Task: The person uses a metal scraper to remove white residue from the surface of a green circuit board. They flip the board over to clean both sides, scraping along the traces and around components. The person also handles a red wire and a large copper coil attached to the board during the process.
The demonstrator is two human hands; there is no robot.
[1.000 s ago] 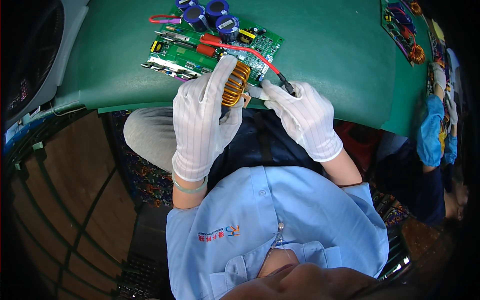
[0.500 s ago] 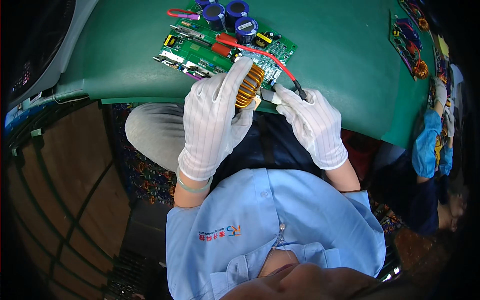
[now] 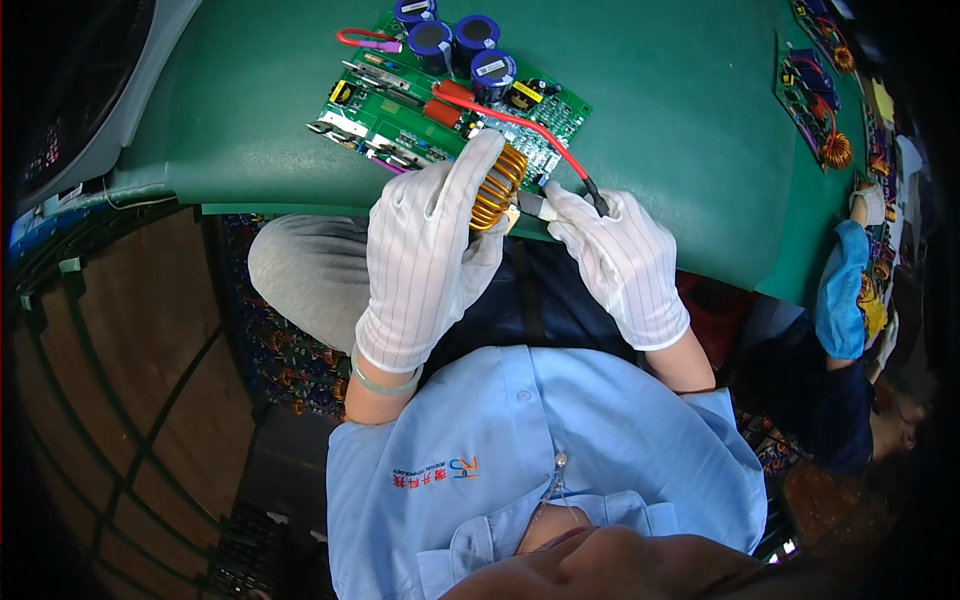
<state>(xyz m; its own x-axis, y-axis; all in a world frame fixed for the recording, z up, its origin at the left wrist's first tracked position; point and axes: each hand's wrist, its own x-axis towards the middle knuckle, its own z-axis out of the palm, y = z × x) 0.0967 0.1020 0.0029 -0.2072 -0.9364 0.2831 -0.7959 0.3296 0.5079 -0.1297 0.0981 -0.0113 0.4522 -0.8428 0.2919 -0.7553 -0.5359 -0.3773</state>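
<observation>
My left hand, in a white striped glove, is closed around a toroidal coil wound with copper-coloured wire. The coil stands at the near edge of a green circuit board. My right hand, gloved the same way, is closed on a flat grey blade-like piece, its end close to the coil's lower right side. A thick red wire arches from the board to a black sleeved end at my right fingers. Whether those fingers grip the wire is hidden.
Blue cylindrical capacitors rise from the board's far side. The green table mat extends to the right, where another circuit board lies. Beyond it a co-worker's blue sleeve and gloved hand show. A grey-white housing stands at left.
The coil, my hands and the near side of the board sit slightly lower in the picture. Both grips look the same. The co-worker's arms at right have shifted.
</observation>
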